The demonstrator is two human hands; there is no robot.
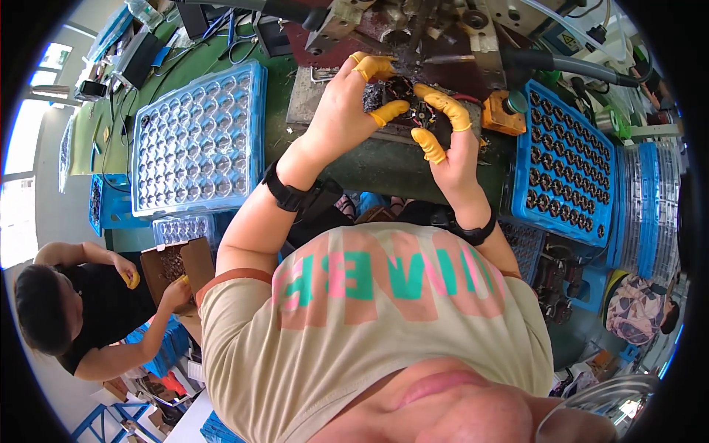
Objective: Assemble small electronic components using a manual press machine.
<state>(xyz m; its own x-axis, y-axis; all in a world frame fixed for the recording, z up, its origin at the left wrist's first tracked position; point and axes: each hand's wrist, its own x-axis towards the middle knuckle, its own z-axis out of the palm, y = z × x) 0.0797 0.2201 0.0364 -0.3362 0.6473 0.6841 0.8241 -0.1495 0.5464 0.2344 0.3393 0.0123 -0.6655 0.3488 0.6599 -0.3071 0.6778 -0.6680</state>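
Both my hands are at the metal machine's work spot, with yellow finger cots on several fingers. My left hand (346,107) curls its thumb and forefinger around a small dark round part (399,88), which looks like a motor stator. Close beside it is a second small part with coloured wires (422,116), between my left thumb and my right hand. My right hand (452,140) has its forefinger stretched to these parts and its thumb apart below. The fingertips partly hide where they touch. Directly above stands the greasy press-like machine (413,37).
A blue tray with a clear pocketed insert (199,136) lies left. At right, a blue tray (523,162) holds rows of dark round parts, near an orange box with a green button (504,112). A co-worker (88,317) handles a cardboard box (188,269) at lower left.
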